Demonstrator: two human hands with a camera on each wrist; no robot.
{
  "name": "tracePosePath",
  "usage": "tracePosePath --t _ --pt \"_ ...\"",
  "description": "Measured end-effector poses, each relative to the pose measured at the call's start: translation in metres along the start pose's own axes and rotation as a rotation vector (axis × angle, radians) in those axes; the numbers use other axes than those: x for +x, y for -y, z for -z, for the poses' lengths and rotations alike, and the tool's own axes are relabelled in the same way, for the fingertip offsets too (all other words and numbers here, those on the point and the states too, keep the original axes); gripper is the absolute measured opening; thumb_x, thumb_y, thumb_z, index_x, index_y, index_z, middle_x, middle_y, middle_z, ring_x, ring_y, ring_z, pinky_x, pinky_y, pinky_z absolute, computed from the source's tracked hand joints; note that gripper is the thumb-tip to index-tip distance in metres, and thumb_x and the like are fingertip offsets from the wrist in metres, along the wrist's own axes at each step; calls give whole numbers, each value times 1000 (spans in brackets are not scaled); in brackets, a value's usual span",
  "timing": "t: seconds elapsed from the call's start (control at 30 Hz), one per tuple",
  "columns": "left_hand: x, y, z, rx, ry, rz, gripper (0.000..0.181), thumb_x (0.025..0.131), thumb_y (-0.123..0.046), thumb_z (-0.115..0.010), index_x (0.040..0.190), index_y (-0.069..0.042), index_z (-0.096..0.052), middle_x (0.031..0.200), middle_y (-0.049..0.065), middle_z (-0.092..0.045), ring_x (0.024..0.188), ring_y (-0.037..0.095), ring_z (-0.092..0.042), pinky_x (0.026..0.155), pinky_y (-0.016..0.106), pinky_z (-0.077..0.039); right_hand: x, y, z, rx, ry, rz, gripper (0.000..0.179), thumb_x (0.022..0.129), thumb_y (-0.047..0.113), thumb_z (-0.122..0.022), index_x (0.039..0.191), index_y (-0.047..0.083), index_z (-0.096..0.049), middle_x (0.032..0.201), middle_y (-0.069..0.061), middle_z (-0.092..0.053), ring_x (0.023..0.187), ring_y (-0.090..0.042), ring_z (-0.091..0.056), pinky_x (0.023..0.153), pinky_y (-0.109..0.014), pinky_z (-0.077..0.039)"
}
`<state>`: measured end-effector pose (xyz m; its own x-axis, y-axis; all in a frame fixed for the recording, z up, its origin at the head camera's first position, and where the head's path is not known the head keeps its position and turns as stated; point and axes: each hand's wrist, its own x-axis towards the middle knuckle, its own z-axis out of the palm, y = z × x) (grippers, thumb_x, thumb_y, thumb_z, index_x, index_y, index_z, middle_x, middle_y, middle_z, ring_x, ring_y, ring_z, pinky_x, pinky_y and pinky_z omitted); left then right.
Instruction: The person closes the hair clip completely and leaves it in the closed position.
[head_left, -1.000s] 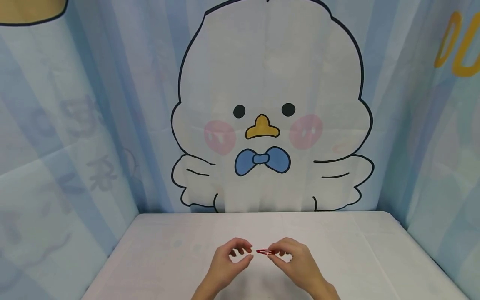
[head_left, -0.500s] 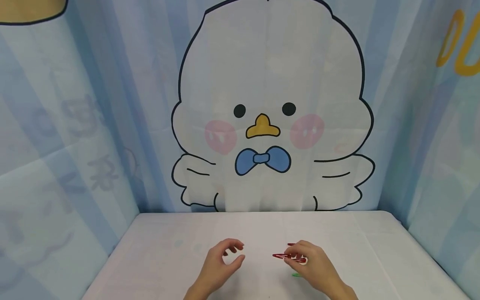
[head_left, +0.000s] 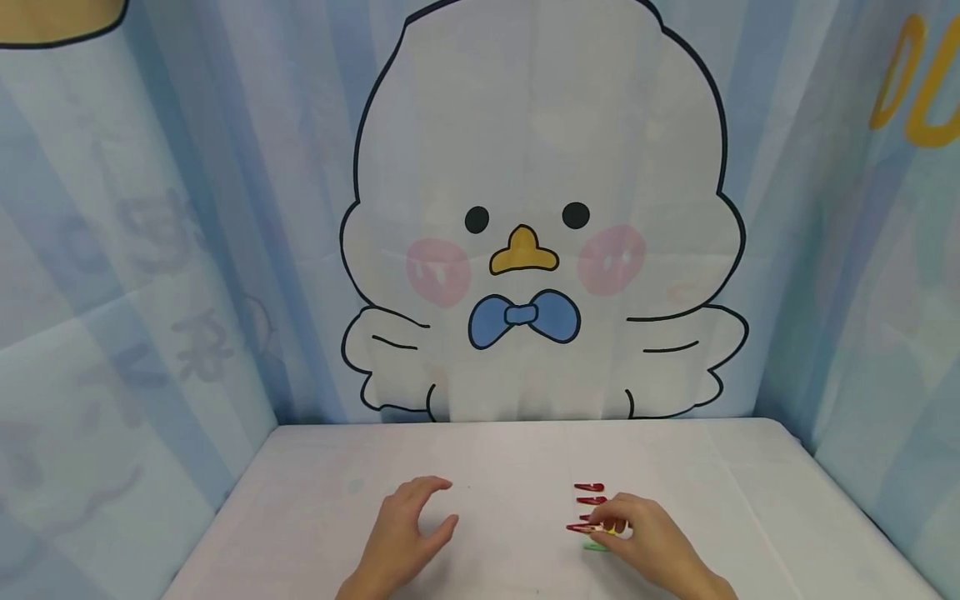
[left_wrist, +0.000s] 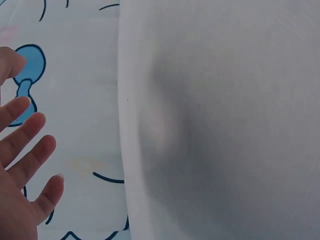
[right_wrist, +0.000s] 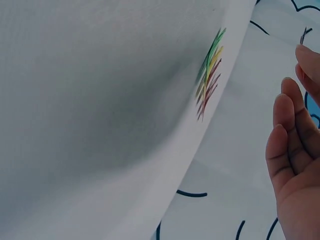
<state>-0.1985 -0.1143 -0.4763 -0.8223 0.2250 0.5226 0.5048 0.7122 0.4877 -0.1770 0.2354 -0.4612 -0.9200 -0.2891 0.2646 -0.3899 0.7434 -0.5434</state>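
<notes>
My right hand (head_left: 648, 537) pinches a slim red snap hair clip (head_left: 579, 527) between thumb and fingertips, its narrow end pointing left. Around that hand, several hair clips lie in a column on the table: a red clip (head_left: 588, 487) farthest back, another red clip (head_left: 591, 501) in front of it, and a green clip (head_left: 596, 547) nearest. Yellow shows under the fingers, partly hidden. In the right wrist view the column appears as green, yellow and dark red clips (right_wrist: 210, 75). My left hand (head_left: 405, 529) hovers over the table with thumb and fingers spread, holding nothing.
A white cloth covers the table (head_left: 487, 467). Behind it hangs a curtain (head_left: 525, 150) printed with a white cartoon bird wearing a blue bow tie. Blue striped curtains (head_left: 112, 292) close off the sides.
My right hand has moved right and slightly nearer with the red clip, uncovering clips in the column. My left hand has drawn away leftward and its fingers have spread wider.
</notes>
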Motion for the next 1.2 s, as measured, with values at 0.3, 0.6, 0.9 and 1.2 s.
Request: tracePosePath --t 0.3,0.6,0.9,1.2 --pt "0 15 17 189 -19 -34 51 84 -31 -81 129 -12 -65 133 7 -60 122 29 -56 93 60 -43 -3 -11 3 41 81 14 11 82 20 -84 84 22 -73 72 19 -53 67 -1 -47 60 -24 -44" --pt "0 21 28 299 76 60 60 91 -42 -71 142 -16 -56 150 8 -49 138 37 -42 101 73 -29 -4 -18 0 29 206 -36 13 83 17 -83 82 21 -71 69 12 -50 64 -4 -45 58 -26 -39" --pt "-2 25 36 352 123 82 65 94 -49 -65 149 -19 -50 158 8 -38 144 40 -31 101 78 -21 0 -12 -6 -40 304 -226 11 83 16 -83 83 19 -72 71 5 -52 71 -16 -48 65 -31 -40" --pt "-8 22 44 369 124 120 67 95 -53 -61 153 -21 -46 161 7 -33 147 41 -24 102 79 -14 -2 -3 1 -126 243 -284 13 80 19 -84 85 21 -72 76 6 -54 72 -14 -50 71 -35 -48"
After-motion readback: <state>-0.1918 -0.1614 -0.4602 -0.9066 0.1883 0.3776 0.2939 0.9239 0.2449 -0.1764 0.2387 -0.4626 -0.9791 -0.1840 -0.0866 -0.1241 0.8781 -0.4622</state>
